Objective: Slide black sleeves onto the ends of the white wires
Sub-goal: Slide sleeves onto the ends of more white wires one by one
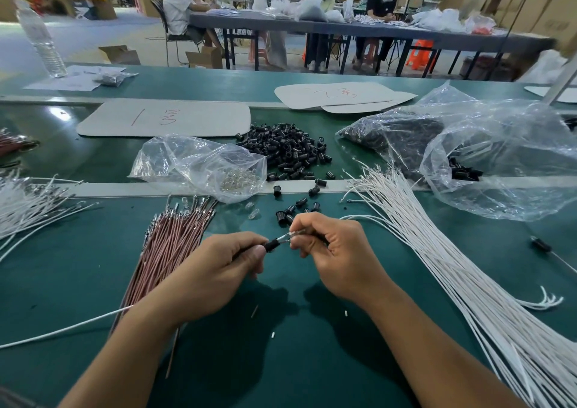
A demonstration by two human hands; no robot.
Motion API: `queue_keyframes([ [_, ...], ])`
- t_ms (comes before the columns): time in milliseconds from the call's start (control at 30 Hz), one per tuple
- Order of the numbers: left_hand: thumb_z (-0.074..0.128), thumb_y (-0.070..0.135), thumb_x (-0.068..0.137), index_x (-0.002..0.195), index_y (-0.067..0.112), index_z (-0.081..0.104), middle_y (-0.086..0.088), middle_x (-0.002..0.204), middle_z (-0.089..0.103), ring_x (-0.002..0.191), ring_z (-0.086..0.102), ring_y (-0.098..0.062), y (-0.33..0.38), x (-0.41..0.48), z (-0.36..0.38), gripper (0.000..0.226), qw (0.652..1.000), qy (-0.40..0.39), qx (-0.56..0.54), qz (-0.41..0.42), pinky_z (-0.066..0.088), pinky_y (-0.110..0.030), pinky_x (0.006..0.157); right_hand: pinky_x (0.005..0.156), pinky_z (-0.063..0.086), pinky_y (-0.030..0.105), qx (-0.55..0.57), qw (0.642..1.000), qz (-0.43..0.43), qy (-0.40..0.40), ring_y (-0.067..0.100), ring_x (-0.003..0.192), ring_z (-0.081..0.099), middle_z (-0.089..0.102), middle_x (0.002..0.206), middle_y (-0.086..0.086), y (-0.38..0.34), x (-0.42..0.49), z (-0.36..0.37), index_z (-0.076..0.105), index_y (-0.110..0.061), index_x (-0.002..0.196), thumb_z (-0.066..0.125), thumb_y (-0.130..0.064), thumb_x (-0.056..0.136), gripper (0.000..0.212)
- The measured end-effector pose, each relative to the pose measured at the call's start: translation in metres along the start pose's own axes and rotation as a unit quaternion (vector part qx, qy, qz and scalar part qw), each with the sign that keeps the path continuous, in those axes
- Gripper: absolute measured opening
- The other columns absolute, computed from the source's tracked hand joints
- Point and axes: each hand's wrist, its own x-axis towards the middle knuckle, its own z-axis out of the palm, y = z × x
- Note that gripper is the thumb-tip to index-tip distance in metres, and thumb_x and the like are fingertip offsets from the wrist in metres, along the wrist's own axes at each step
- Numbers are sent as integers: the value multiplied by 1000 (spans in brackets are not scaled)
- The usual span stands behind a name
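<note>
Small black cylindrical plastic sleeve (pixel 271 246) is pinched in left hand (pixel 218 270) fingertips, above green table mat (pixel 312 361). Thin wire end (pixel 286 237) entering it is pinched by right hand (pixel 334 251) thumb and forefinger. Loose white wires (pixel 452 267) are fanned at right; spare black sleeves (pixel 287 148) are heaped beyond.

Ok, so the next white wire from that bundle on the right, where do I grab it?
Probably near its far tip, where the white wires fan apart; come in from the left with the right hand. Nearer you they lie packed together.
</note>
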Motion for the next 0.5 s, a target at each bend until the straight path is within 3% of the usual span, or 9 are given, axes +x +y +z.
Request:
queue_keyframes([
  [200,44,23,98,96,17,63,1,60,46,54,42,-11,3,1,6,20,994,-22,-104,-17,35,-25,50,64,48,15,7,1000,-18,-8,11,60,60,64,71,-2,-1,0,2,67,-11,90,67,6,87,17],
  [333,50,17,98,85,21,61,-3,66,54,60,49,-21,2,1,9,17,999,2,-51,9,44,-38,59,64,48,16,7,999,-23,-24,13,61,60,64,69,-1,-3,-1,3,66,-10,88,67,1,89,11],
  [433,54,17,95,83,23,63,-10,66,55,58,48,-25,2,2,11,17,997,55,-42,29,42,-36,53,64,50,19,25,1000,-15,-6,10,61,63,67,68,0,-4,0,2,71,-11,90,70,0,88,11],
  [500,55,17,95,82,27,64,-6,64,54,54,45,-22,2,3,10,18,996,79,-21,33,38,-33,49,66,54,26,32,999,-19,-2,14,65,66,70,70,0,-4,0,2,74,-12,93,71,-3,89,10],
])
